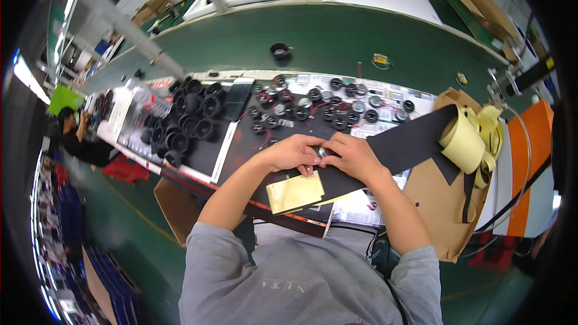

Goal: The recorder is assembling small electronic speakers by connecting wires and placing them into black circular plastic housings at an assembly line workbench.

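Observation:
My left hand (290, 153) and my right hand (355, 157) meet over the near part of the bench. Their fingertips close around a small round metallic part (321, 152), mostly hidden by the fingers. Under the hands lies a black strip (402, 144) that runs off to the right. Its near end shows a pale yellow backing sheet (295, 192), just below my left fingers. Beyond my hands, several small round black-and-silver parts with red wires (304, 103) are scattered on a dark mat.
Black cup-shaped housings (191, 105) are heaped at the left beside a clear plastic bag (150, 101). A yellow roll (463, 143) sits on cardboard (436, 204) at the right. One black cup (280, 52) stands on the green surface beyond. Another person (84, 135) sits far left.

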A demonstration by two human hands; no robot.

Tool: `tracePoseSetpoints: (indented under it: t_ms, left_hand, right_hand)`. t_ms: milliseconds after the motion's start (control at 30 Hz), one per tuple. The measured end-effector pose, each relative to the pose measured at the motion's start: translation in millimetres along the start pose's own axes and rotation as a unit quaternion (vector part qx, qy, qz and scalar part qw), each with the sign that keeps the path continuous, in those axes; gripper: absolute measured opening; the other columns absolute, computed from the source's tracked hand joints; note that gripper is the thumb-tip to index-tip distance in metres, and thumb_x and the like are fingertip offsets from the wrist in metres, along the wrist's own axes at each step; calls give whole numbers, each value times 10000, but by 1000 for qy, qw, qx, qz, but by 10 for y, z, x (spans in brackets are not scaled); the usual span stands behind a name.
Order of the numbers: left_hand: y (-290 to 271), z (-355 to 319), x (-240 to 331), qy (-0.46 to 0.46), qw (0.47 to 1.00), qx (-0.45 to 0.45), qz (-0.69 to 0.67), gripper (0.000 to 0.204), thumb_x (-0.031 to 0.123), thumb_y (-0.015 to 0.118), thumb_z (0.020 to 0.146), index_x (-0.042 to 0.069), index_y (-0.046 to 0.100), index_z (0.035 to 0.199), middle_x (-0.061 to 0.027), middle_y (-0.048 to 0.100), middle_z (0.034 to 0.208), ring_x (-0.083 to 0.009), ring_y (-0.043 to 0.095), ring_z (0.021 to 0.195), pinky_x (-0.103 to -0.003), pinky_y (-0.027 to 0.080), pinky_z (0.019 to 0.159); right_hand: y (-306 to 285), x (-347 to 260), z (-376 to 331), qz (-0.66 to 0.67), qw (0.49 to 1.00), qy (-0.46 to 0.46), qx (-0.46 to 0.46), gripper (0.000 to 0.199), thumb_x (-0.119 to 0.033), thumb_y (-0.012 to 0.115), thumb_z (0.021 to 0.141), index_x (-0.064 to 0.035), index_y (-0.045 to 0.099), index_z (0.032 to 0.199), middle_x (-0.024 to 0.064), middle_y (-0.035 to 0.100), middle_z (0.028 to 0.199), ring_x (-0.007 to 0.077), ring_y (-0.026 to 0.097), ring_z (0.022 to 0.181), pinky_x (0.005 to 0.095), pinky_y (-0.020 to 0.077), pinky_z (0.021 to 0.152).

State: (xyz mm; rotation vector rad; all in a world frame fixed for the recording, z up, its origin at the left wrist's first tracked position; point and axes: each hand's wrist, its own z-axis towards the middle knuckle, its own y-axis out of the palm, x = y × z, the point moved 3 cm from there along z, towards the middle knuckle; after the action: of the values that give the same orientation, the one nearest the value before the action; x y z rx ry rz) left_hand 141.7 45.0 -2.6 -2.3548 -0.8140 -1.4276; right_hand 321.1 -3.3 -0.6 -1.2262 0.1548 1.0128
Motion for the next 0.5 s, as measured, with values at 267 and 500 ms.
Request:
tracePoseSetpoints:
  t_ms: [267,500]
  left_hand:
    - [-911,-1160,-24,175,688,479,517,192,80,634,849,33,674,1031,-110,690,933,-293,655,805,-372,533,726]
    - [-1474,-1718,-527,69,495,520,693,381,83,717,722,31,614,1086,-190,516,1313,-343,465,1254,-471,402,977]
  right_hand:
    - [104,-43,46,-24,998,42,-49,331,-328,773,769,-59,695,946,91,580,814,285,615,759,382,498,651]
    - [114,1,47,111,986,101,-72,213,-196,712,830,-40,700,976,77,570,756,201,573,646,320,470,596]
